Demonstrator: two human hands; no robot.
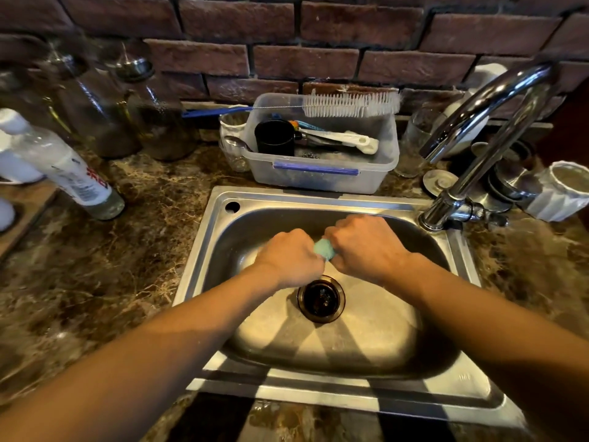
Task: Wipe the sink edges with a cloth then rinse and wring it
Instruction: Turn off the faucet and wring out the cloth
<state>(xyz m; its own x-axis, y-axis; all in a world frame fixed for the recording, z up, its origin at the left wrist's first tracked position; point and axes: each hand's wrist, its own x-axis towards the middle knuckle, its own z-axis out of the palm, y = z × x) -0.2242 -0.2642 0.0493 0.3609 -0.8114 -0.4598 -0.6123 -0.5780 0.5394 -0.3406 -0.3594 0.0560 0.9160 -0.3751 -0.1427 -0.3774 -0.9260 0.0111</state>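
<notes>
Gripping a small blue-green cloth [324, 249] between them, the left hand [288, 256] and the right hand [366, 247] meet over the middle of the sink [216, 218]. Both are curled into fists with knuckles up, each closed around one end of the cloth. Only a short bunched piece shows in the gap between them, and I cannot tell whether it is twisted. The cloth is held in the air above the basin, a little behind the dark round drain [321, 298]. Both bare forearms reach in from the near edge.

At the sink's back right corner stands the tap [484, 122], its spout looping up and back down toward the left. Just behind the back rim, on the brown marbled table [95, 266], sits a clear plastic box [318, 178] holding a black cup [274, 137] and some white utensils. A white brush [350, 105] lies across the box's far edge.

A drinking glass [234, 122] stands just beside the box on the left. Farther left are a clear bottle [70, 173] with a white label and dark glass jars [105, 106] against the brick wall [287, 59]. A white ribbed cup [564, 193] stands to the right of the tap.
</notes>
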